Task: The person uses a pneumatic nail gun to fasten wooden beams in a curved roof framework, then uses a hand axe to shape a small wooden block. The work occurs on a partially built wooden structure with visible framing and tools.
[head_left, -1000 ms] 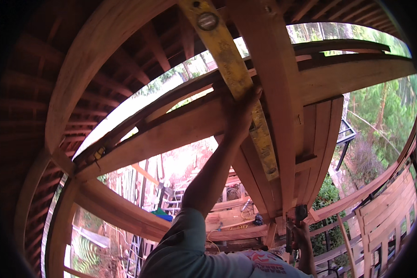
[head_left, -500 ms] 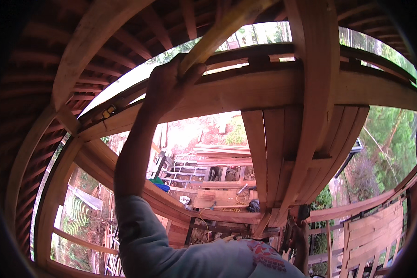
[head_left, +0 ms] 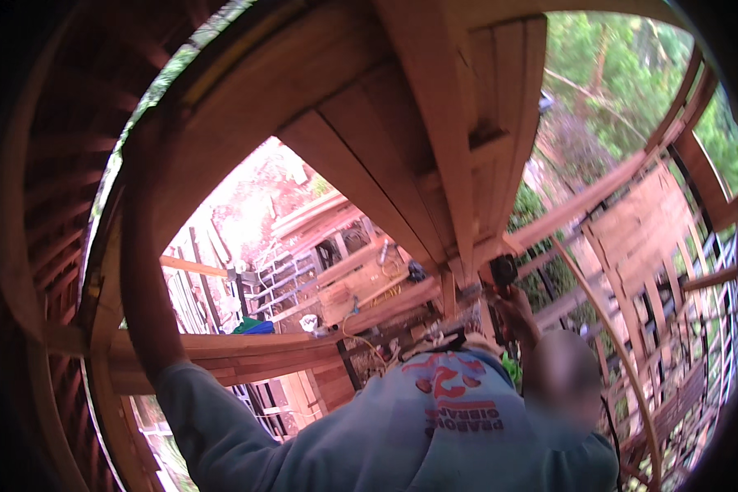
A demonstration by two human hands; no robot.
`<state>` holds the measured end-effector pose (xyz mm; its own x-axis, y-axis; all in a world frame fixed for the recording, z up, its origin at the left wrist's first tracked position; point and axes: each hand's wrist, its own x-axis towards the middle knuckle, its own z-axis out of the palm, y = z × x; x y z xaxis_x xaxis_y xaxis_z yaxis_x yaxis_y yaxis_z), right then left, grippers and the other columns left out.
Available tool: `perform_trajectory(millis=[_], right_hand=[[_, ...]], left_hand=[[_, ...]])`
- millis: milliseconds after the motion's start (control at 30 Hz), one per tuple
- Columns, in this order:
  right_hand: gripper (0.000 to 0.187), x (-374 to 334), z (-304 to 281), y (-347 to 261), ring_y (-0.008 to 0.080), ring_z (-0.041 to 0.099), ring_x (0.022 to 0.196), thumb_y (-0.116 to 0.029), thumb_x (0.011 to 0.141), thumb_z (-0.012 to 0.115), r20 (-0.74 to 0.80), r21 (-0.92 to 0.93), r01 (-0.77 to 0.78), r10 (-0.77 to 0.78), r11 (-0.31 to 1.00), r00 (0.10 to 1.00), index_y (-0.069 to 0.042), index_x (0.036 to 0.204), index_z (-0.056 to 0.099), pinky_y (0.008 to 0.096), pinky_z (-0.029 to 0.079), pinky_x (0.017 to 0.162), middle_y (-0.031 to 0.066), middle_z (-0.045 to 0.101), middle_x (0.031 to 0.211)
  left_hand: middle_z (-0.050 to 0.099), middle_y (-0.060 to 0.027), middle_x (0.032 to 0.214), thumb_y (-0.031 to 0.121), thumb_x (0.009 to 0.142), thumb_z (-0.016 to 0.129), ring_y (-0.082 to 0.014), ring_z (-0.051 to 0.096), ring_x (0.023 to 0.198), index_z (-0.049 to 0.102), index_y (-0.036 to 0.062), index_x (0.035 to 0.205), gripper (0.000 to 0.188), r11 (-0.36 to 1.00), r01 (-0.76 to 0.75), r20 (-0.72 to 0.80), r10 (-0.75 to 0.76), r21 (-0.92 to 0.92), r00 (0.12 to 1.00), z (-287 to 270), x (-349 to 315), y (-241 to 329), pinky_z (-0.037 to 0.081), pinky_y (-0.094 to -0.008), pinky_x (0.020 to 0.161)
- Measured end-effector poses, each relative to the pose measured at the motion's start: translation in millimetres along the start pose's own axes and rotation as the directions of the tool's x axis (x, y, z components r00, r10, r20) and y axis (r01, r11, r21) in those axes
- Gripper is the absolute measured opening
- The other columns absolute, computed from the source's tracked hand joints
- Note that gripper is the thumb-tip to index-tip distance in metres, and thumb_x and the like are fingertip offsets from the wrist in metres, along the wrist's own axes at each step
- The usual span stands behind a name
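Note:
My left arm reaches up the left side. Its hand [head_left: 152, 135] lies in deep shadow against the edge of a large wooden beam [head_left: 246, 78], and its fingers cannot be made out. Lower and to the right, my right hand [head_left: 514, 316] is closed around a black, blocky power tool [head_left: 503, 269]. The tool is close to the lower end of a long upright timber [head_left: 435, 123] and a group of side-by-side wooden boards [head_left: 361, 172]. Its working end is hidden.
Dark rafters [head_left: 66, 197] curve along the left. A horizontal wooden rail [head_left: 246, 346] crosses below my left arm. Far below lie stacked planks [head_left: 312, 215] and a blue bundle [head_left: 254, 326]. A plank platform [head_left: 644, 230] and an open lattice of slats stand at right, with trees behind.
The view has swung, so the beams now slant. My left hand, earlier around a pale yellowish timber, is now at the shadowed beam on the left. The black tool shows more clearly in my right hand.

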<state>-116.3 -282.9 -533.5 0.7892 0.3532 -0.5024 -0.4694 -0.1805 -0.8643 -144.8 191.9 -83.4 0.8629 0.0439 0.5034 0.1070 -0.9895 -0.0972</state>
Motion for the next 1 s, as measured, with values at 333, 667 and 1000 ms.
perform_trajectory(millis=[333, 667, 1000], right_hand=[[0.015, 11, -6, 49, 0.0058, 0.042, 0.045, -0.019, 0.093, 0.071, -0.143, 0.096, -0.057, 0.071, 0.994, 0.987, -0.011, 0.092, 0.058, 0.0262, 0.031, 0.042, -0.0061, 0.049, 0.062], [0.021, 19, -7, 72, 0.0096, 0.049, 0.066, -0.026, 0.092, 0.072, -0.235, 0.045, -0.114, 0.121, 0.992, 0.964, -0.008, 0.101, 0.067, 0.0306, 0.041, 0.063, -0.003, 0.057, 0.074], [0.026, 39, -29, 93, 0.0103, 0.046, 0.052, -0.032, 0.088, 0.074, -0.375, 0.17, -0.276, 0.321, 0.946, 0.87, -0.008, 0.094, 0.067, 0.0313, 0.036, 0.051, -0.0002, 0.052, 0.064]], left_hand=[[0.07, -0.0117, 0.094, 0.04, 0.102, 0.058, -0.0196, 0.064, 0.084, 0.07, -0.0009, 0.103, 0.042, 0.995, -0.099, 0.032, 0.098, 0.028, 0.995, 26, 7, -99, 0.05, -0.0368, 0.077], [0.071, -0.0158, 0.107, 0.026, 0.102, 0.06, -0.0247, 0.068, 0.091, 0.069, -0.0054, 0.112, 0.034, 0.984, -0.165, -0.71, 0.071, -0.065, 0.701, 96, -90, -39, 0.056, -0.0377, 0.085], [0.05, -0.019, 0.14, 0.04, 0.095, 0.07, -0.0278, 0.052, 0.127, 0.036, -0.0018, 0.147, 0.075, 0.516, 0.255, -0.063, -0.52, -0.818, 0.852, 309, -121, 39, 0.04, -0.0429, 0.109]])
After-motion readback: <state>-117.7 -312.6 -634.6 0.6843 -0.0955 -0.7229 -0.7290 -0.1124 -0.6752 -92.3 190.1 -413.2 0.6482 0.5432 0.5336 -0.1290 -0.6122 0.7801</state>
